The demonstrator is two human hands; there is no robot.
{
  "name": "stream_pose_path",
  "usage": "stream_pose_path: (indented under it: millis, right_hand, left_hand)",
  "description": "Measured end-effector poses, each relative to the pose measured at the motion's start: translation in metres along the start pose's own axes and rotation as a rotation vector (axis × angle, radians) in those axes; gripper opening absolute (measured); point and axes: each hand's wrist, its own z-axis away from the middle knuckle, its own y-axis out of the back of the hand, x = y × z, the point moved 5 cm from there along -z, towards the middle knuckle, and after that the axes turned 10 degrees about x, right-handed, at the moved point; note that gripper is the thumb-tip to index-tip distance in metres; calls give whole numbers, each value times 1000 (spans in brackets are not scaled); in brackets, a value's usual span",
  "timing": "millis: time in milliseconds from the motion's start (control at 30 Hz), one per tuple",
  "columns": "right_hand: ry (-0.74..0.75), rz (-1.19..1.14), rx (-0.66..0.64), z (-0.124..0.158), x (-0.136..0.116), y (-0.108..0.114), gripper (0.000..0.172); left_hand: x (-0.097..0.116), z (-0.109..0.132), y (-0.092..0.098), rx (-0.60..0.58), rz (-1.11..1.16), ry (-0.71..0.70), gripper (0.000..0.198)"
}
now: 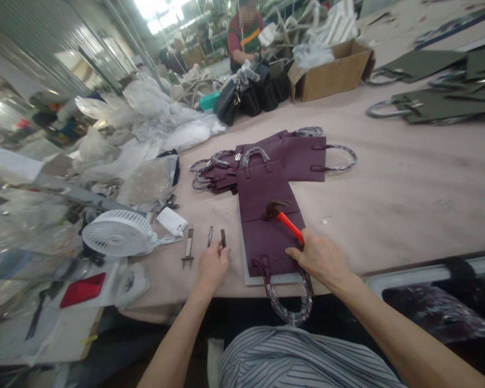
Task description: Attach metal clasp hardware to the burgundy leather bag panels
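A burgundy leather bag panel (267,231) lies flat on a pale board (246,269), and its plastic-wrapped handle (291,304) hangs past the table edge toward me. My right hand (319,258) rests at the panel's near edge, closed around the end of a red-handled hammer (286,218) whose dark head sits on the leather. My left hand (212,267) is on the table to the left of the panel. Its fingertips meet a small dark metal bar (223,238), and I cannot tell if they grip it. A second small metal piece (210,236) lies just beside it.
A steel clamp-like tool (188,247) and a white pad (172,221) lie left of my hands, near a white fan (117,233). More burgundy panels (303,161) are stacked behind. Black handbags (250,99), a cardboard box (331,73), olive panels (440,105) and a co-worker (244,43) stand farther off.
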Motion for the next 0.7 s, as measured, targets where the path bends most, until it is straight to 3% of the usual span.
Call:
stream_pose_path:
  millis: [100, 200, 367, 467, 600, 700]
  right_hand:
    - [-6, 2, -12, -2, 2, -1, 36]
    - [7, 5, -10, -5, 7, -7, 37]
    - [31, -8, 15, -10, 12, -16, 38]
    - [25, -12, 24, -11, 13, -18, 39]
    - [34, -29, 29, -10, 13, -17, 40]
    - [25, -43, 38, -11, 12, -15, 38]
  left_hand:
    - [-8, 6, 1, -57, -316, -57, 22]
    - [-6, 3, 10, -19, -395, -105, 28]
    - [-16, -35, 25, 53, -325, 40, 24]
    - [-28, -61, 20, -9, -285, 120, 25]
    - [-34, -85, 10, -90, -214, 140, 11]
    - [-31, -93, 11, -147, -114, 156, 18]
